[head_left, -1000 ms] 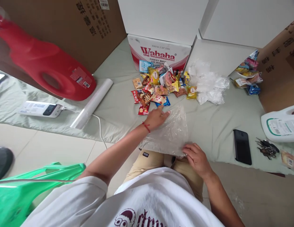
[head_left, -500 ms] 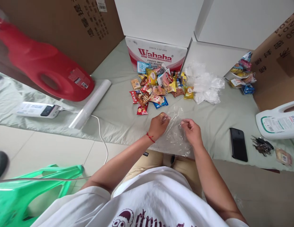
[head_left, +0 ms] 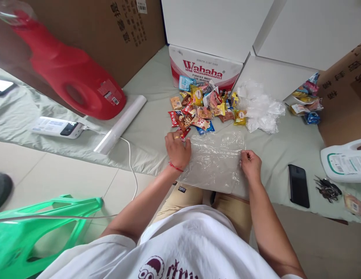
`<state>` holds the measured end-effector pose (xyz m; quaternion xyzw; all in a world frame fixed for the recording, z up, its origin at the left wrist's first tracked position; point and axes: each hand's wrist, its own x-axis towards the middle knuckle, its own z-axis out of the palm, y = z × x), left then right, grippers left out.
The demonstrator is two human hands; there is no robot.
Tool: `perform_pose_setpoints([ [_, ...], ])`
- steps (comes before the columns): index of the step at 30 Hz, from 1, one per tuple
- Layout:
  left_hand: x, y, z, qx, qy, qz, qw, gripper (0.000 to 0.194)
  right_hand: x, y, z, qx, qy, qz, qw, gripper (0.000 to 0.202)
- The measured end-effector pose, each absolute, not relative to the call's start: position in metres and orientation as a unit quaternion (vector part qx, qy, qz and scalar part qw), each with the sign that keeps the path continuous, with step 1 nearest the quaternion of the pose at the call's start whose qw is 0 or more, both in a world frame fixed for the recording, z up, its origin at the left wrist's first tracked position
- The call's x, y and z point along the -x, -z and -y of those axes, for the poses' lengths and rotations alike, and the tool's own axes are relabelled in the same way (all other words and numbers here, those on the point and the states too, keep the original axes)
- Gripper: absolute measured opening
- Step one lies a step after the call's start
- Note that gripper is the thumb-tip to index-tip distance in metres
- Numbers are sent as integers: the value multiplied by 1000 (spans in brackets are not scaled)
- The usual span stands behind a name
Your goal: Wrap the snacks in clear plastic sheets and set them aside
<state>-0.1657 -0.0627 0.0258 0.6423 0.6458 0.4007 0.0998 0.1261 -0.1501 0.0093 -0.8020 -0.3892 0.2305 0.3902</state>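
Observation:
A clear plastic sheet or bag (head_left: 213, 159) lies spread flat at the front edge of the cloth-covered table. At its right edge, my right hand (head_left: 251, 164) is closed in a pinch on the plastic. My left hand (head_left: 178, 150) rests by the upper left corner, thumb apart from the fingers, its fingertips close to a red snack packet (head_left: 184, 134) that they partly cover. Just beyond the sheet is a pile of small wrapped snacks (head_left: 200, 112). Crumpled clear plastic (head_left: 263, 106) sits to the right of that pile.
At left are a red jug (head_left: 81, 83), a plastic film roll (head_left: 120, 124) and a white device with a cable (head_left: 58, 127). A Wahaha box (head_left: 206, 68) stands behind. Rightward are more snacks (head_left: 306, 99), a phone (head_left: 299, 186), keys (head_left: 328, 190) and a white bottle (head_left: 346, 161).
My hands have moved apart, left hand leftward to the red packet and right hand slightly right. The plastic, bunched between them before, is now spread wide. The view has shifted a little.

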Motion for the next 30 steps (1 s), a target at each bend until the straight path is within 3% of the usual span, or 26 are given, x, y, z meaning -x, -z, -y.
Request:
perform_pose_setpoints([
  [2,163,-36,67,-725,-381,-570,65,26,-125,-10,148,802,-229,400,380,39],
  [6,150,-43,69,-903,-201,-358,125,33,-123,-14,141,792,-225,414,389,42],
  [10,138,-25,71,-904,-104,-395,130,45,-126,-27,145,753,-339,363,431,59],
  [14,136,-12,83,-896,-112,-412,124,51,-136,-41,172,697,-504,387,332,82],
  [26,142,-10,78,-877,-116,-449,123,55,-191,-42,234,762,-433,416,244,37],
  [30,141,-8,80,-882,-120,-442,114,59,-202,-61,219,838,-229,424,255,25],
])
